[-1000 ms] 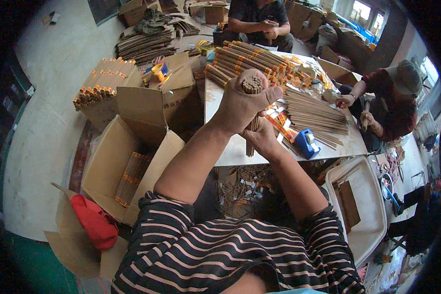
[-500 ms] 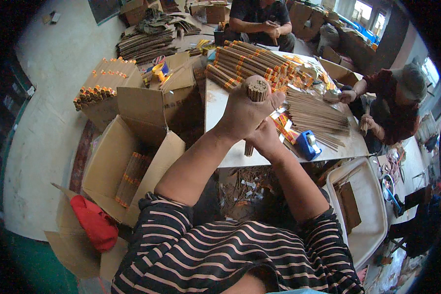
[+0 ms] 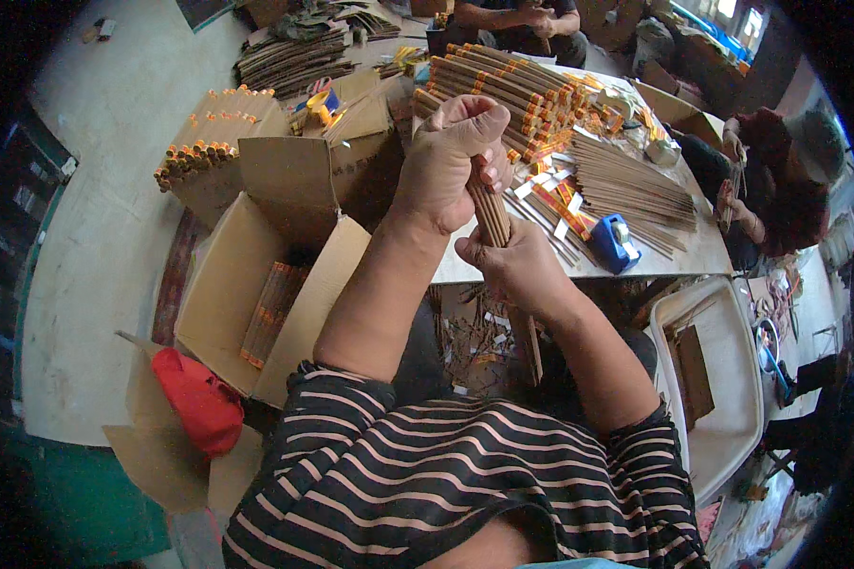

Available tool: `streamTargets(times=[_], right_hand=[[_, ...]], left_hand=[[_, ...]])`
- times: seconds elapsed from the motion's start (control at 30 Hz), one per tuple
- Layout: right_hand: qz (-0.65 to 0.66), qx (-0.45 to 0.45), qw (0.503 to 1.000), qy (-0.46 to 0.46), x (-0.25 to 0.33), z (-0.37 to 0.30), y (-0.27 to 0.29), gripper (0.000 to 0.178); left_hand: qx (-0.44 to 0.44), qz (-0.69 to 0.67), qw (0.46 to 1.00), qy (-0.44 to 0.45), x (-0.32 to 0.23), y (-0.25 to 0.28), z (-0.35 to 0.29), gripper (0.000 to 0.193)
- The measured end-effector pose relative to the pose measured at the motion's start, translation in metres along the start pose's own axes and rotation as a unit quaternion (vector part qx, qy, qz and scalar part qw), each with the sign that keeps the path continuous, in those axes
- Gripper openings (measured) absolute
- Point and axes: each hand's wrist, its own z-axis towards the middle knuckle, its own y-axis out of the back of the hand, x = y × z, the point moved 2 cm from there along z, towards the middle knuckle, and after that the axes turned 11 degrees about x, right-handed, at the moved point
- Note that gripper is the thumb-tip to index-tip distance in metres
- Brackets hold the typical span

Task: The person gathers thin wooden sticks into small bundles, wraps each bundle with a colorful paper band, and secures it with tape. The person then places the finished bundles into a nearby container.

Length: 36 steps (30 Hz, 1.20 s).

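Observation:
A bundle of thin brown incense sticks (image 3: pixel 491 216) slants between my hands in front of the table's near edge. My left hand (image 3: pixel 446 156) is closed round its upper part, fingers curled, and hides the top end. Lower down, my right hand (image 3: pixel 527 266) grips the same bundle, thumb across the front. The lower ends of the sticks show below the right hand, over the floor. Just beyond, loose brown sticks (image 3: pixel 631 190) lie fanned on the white table (image 3: pixel 460 270), beside red-and-yellow paper labels (image 3: pixel 562 204) and a blue tape dispenser (image 3: pixel 615 245).
Finished rolls with orange bands (image 3: pixel 508 90) are stacked at the table's back. To my left stand an open carton (image 3: pixel 209 294) with some rolls inside, a full carton (image 3: pixel 223 133) and a red cloth (image 3: pixel 196 403). A white tub (image 3: pixel 745 417) is at right. Two people work across the table.
The bundle has tilted, its top end now covered by my left hand. My hands have moved apart, baring the sticks between them. The view has shifted slightly.

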Motion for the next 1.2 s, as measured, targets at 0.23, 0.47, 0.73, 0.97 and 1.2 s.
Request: streamTargets(times=[0.23, 0.47, 0.73, 0.97, 1.2], right_hand=[[-0.142, -0.107, 0.982, 0.062, -0.029, 0.009, 0.001, 0.029], [0.071, 0.084, 0.994, -0.006, 0.007, -0.020, 0.004, 0.022], [-0.003, -0.002, 0.999, 0.054, -0.008, -0.017, -0.006, 0.025], [-0.162, -0.126, 0.975, 0.089, -0.025, -0.012, -0.005, 0.027], [0.068, 0.016, 0.997, 0.032, -0.006, -0.030, -0.006, 0.016]], left_hand=[[-0.131, 0.103, 0.985, -0.036, 0.015, -0.003, -0.002, 0.014], [0.025, -0.016, 1.000, 0.005, 0.001, -0.016, -0.006, 0.016], [-0.071, 0.040, 0.996, -0.022, 0.004, -0.017, -0.014, 0.015], [-0.111, 0.095, 0.989, -0.024, 0.013, -0.018, -0.016, 0.012], [-0.008, 0.026, 1.000, 0.010, 0.011, -0.024, -0.013, 0.019]])
